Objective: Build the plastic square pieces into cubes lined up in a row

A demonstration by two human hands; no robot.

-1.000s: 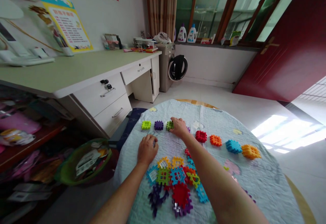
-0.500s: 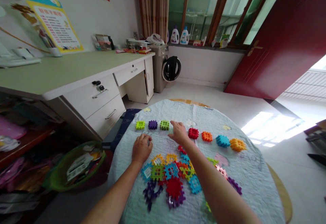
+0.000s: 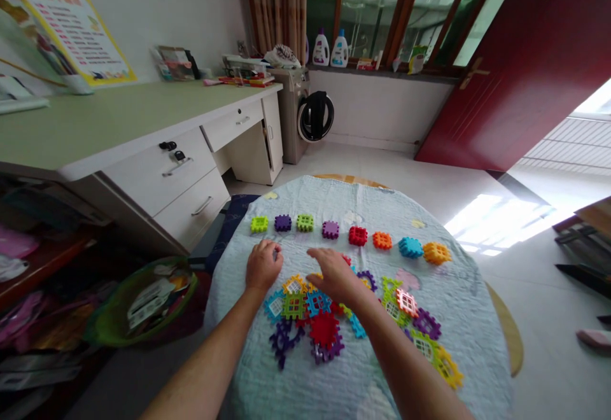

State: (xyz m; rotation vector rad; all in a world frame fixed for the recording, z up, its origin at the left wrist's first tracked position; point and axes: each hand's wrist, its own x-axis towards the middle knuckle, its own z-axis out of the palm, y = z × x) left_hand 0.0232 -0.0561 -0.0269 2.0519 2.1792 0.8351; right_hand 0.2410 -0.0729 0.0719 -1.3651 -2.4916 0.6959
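My right hand (image 3: 333, 272) hovers over the far side of a loose pile of flat notched building pieces, fingers stretched apart and nothing in them. Left of it, my left hand (image 3: 264, 265) rests on the cloth with its fingers curled; a small bluish spot shows between them, too small to name. Under and nearer than the hands lie a blue window piece (image 3: 318, 303), a green window piece (image 3: 293, 305) and a red piece (image 3: 324, 329). Beyond the hands runs a row of small notched blocks, among them a purple block (image 3: 330, 230), a green block (image 3: 305, 223) and a red block (image 3: 358, 236).
A pale cloth (image 3: 267, 382) covers the round table. More pieces lie at the right, including a purple piece (image 3: 427, 323) and a yellow piece (image 3: 447, 367). A green basket (image 3: 109, 337) stands left of the table, below a desk (image 3: 143, 111).
My right hand has drawn back from the row towards the pile, uncovering the purple block. The left hand has stayed nearly in place. The view has shifted slightly.
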